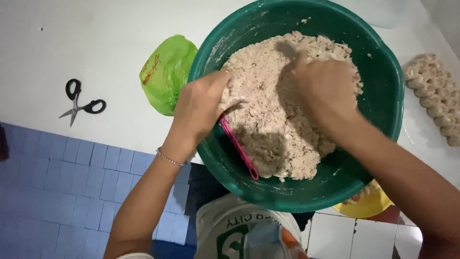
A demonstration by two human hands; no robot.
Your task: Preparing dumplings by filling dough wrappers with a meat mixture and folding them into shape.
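Closest to you is your own shirt [239, 230], white with a green print, right under the rim of the green bowl [383, 81]. Both your hands are in that bowl. Your left hand [201, 103] is curled around a pink scraper [238, 146]; the fingers are wrapped narrow on its top end, and the blade runs down from them along the near side of the dough [278, 110]. There's a thin bracelet [170, 158] on that wrist. Your right hand [326, 91] is pressed down into the dough with the fingertips buried, so I can't tell if they're spread or bunched. The dough is a pale, crumbly heap filling the middle of the bowl, right between and under both sets of fingers.

Just outside your left knuckles, touching the bowl's rim, sits a crumpled green bag [165, 74]. Well off past that, black scissors [79, 100] lie open on the white counter [72, 38]. Beyond your right forearm there's a row of shaped pale pieces [433, 93], and a yellow dish [366, 204] peeks out below the bowl.
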